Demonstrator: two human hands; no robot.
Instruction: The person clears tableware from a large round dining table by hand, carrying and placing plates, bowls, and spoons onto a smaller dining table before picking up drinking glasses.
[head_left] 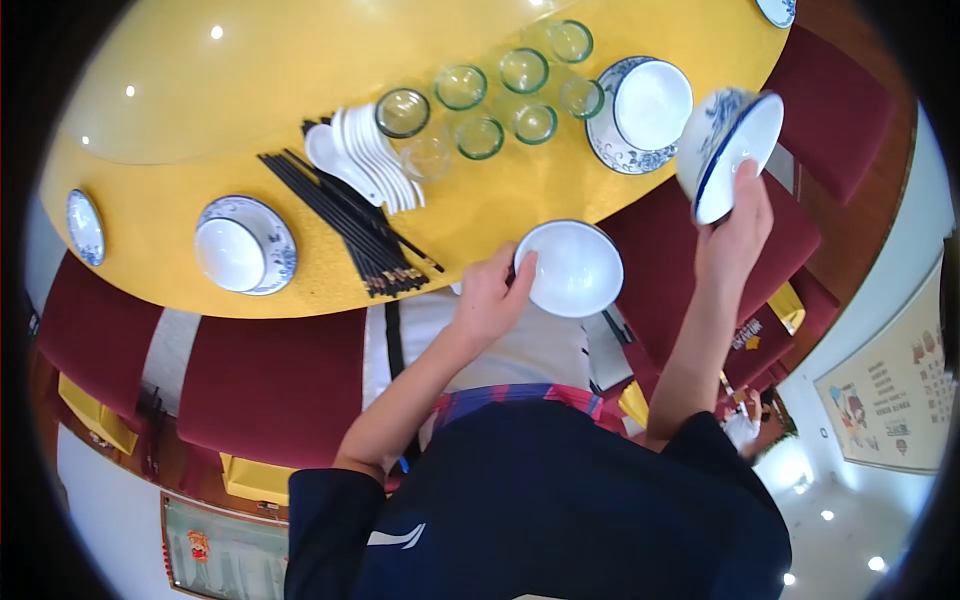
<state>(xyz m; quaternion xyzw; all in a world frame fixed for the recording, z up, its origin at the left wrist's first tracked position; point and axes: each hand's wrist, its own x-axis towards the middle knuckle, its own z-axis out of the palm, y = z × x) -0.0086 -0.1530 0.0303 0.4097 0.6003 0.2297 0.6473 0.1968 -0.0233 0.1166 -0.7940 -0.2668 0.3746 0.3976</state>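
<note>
My left hand [492, 292] grips the rim of a white bowl [575, 270] at the table's front edge, thumb inside it. To the right, my right hand [738, 225] holds up tilted blue-patterned bowls [715, 150], its thumb inside the rim; they look stacked. Just left of them, a white bowl [653, 105] sits on a patterned plate [612, 145]. White spoons [372, 160] lie in a row beside a bundle of black chopsticks [335, 222] on the yellow table [500, 195].
Several glasses [461, 88] stand behind my left hand. Another bowl [230, 255] rests on a plate [280, 245] at the left, with a small plate [86, 228] farther left. Dark red chairs [270, 385] line the table's edge. A person [742, 425] is in the background.
</note>
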